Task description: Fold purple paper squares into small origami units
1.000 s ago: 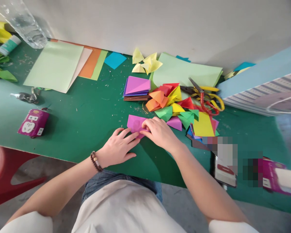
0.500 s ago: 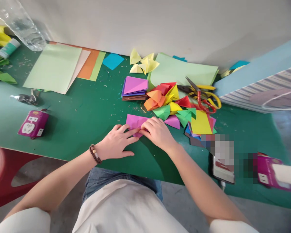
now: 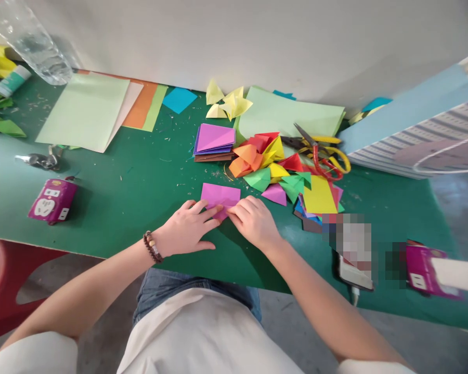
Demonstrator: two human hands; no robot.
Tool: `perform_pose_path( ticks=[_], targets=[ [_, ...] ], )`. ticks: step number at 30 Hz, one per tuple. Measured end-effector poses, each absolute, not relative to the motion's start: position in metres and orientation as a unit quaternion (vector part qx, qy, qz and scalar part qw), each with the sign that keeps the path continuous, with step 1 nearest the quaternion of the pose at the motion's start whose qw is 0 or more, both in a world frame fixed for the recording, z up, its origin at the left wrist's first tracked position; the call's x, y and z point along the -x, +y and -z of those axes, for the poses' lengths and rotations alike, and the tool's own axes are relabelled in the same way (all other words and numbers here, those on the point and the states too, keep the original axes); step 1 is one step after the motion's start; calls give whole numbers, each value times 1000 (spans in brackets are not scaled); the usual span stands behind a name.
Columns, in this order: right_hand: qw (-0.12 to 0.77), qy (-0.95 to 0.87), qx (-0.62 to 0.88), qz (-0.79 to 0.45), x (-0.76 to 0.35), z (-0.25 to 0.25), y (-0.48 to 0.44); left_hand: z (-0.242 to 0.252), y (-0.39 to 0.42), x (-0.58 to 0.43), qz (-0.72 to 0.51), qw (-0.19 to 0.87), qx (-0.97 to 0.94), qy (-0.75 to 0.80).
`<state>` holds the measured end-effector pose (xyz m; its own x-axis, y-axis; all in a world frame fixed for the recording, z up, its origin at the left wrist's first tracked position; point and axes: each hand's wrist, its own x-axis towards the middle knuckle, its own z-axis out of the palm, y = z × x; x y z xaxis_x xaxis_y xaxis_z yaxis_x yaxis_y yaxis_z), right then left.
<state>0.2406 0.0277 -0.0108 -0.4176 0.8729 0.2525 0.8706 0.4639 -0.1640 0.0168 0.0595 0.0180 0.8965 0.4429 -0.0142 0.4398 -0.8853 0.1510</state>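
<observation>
A magenta sheet of paper (image 3: pixel 220 192) lies on the green table, partly folded along its near side. My left hand (image 3: pixel 191 226) rests over its lower left with fingers spread, the fingertips pressing the paper. My right hand (image 3: pixel 255 223) pinches the paper's lower right corner between thumb and curled fingers. The fingers hide part of the fold. Just beyond is a stack of small paper sheets (image 3: pixel 217 137), purple on top. To the right of it lie folded paper pieces (image 3: pixel 257 179) in orange, red, yellow and green.
Red-and-yellow-handled scissors (image 3: pixel 315 148) lie behind the folded pieces. A pale green sheet (image 3: pixel 86 109) is at the back left, near a plastic bottle (image 3: pixel 42 54). A purple power socket cube (image 3: pixel 53 201) sits left; a phone (image 3: pixel 354 272) with a cable lies right.
My right hand has shifted slightly right and down along the paper's near edge, uncovering its upper right corner. The left hand stays nearly in place. The view has moved slightly.
</observation>
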Motion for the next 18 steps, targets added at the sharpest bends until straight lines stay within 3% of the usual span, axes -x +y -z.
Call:
perform_pose_path(
  ticks=[18],
  targets=[
    [178,-832,524,-36,-215,20,9,-24,61,-23,-12,97,-963,250]
  ],
)
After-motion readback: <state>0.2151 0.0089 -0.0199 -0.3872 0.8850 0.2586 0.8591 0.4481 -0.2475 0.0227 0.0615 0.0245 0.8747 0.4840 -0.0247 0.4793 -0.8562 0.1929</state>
